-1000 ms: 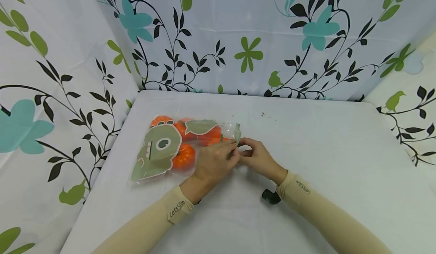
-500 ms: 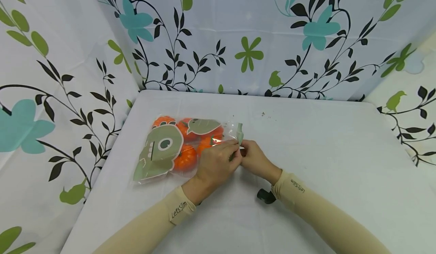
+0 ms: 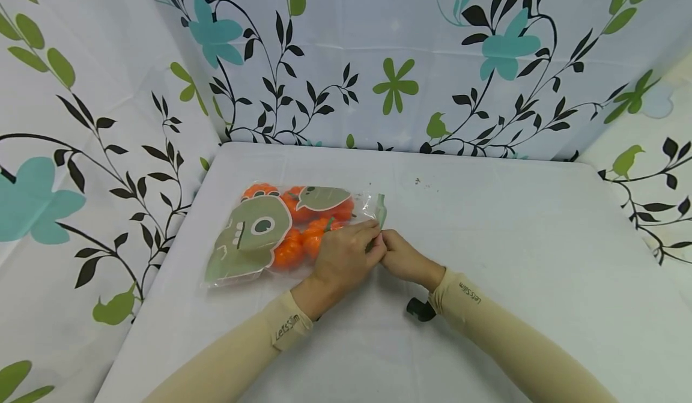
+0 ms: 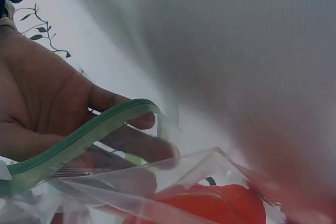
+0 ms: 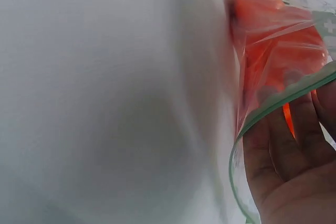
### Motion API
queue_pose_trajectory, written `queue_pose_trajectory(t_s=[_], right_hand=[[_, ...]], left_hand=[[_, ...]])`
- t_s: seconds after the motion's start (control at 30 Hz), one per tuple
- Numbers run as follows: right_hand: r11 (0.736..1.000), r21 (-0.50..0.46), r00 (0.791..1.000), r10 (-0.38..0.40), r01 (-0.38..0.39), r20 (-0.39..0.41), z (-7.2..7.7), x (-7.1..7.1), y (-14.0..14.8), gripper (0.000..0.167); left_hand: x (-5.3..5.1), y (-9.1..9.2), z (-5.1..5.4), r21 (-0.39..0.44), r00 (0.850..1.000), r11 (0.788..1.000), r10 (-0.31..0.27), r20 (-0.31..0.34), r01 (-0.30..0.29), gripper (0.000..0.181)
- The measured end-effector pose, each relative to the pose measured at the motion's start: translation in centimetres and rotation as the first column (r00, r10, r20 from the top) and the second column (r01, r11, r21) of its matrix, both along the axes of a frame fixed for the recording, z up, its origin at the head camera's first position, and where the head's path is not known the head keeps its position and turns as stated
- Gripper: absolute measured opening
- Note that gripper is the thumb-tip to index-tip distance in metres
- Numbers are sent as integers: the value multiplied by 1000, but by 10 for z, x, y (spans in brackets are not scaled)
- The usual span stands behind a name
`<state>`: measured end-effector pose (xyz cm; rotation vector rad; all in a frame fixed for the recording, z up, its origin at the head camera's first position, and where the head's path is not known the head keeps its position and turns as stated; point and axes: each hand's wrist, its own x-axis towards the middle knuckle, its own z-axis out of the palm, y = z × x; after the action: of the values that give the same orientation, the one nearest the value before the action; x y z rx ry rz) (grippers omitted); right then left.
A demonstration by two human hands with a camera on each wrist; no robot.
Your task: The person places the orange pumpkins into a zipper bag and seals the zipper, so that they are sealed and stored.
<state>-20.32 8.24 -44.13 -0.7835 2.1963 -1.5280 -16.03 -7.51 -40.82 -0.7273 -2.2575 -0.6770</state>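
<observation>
A clear zip bag [image 3: 245,259] with green cartoon shapes lies on the table, holding several small orange pumpkins [image 3: 289,250]. At its right end, my left hand [image 3: 343,256] pinches the edge near the green zip strip [image 3: 381,206]. My right hand [image 3: 408,262] grips the same edge beside it, the two hands touching or nearly so. In the left wrist view the strip [image 4: 86,135] curves across my right hand [image 4: 47,93], with fingers visible through the plastic. The right wrist view has my left hand [image 5: 294,156] behind the strip [image 5: 289,98]. Some fingertips are hidden.
A white cloth covers the table [image 3: 513,241]. Small dark specks [image 3: 417,181] lie toward its back. A dark device [image 3: 420,310] sits at my right wrist. Patterned curtains [image 3: 346,60] hang behind and at both sides.
My right hand has moved slightly left and toward me along the bag's edge, its fingers drawn closer to my left hand. The pumpkins inside have shifted a little. My left hand has barely moved.
</observation>
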Motion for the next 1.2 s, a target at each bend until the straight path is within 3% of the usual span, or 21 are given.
queue_pose_trajectory(t_s=[0.1, 0.3, 0.5, 0.67, 0.8, 0.9, 1.07, 1.13, 1.2], right_hand=[[1000, 10, 1000, -5, 5, 16, -1, -1, 3, 18], [996, -34, 996, -84, 85, 14, -1, -2, 16, 22], [989, -86, 992, -114, 118, 58, -1, -3, 30, 33], [988, -68, 991, -136, 136, 6, 0, -1, 42, 33], [987, 14, 984, -157, 158, -87, 0, 4, 55, 34], [978, 85, 965, -172, 192, -199, 1, 7, 64, 36], [958, 154, 903, -165, 242, -395, 10, 10, 77, 40], [950, 172, 880, -161, 261, -446, 15, 12, 82, 41], [943, 184, 861, -161, 279, -483, 21, 14, 85, 41]], left_hand=[[-3, 2, -1, -12, 1000, 1000, 4, -7, -4, 10], [-8, 6, -3, -35, 999, 999, 27, -35, -29, 11], [-6, 8, -7, -77, 998, 996, 54, -18, -55, 15], [-2, 8, -8, -132, 997, 989, 65, 40, -59, 23], [1, 7, -9, -174, 992, 983, 77, 96, -59, 38], [3, 5, -11, -213, 991, 976, 69, 113, -44, 43], [7, 0, -16, -264, 987, 964, 17, 162, 27, 43], [8, -2, -18, -288, 977, 956, 2, 215, 62, 44], [9, -4, -19, -318, 956, 943, -6, 292, 103, 50]])
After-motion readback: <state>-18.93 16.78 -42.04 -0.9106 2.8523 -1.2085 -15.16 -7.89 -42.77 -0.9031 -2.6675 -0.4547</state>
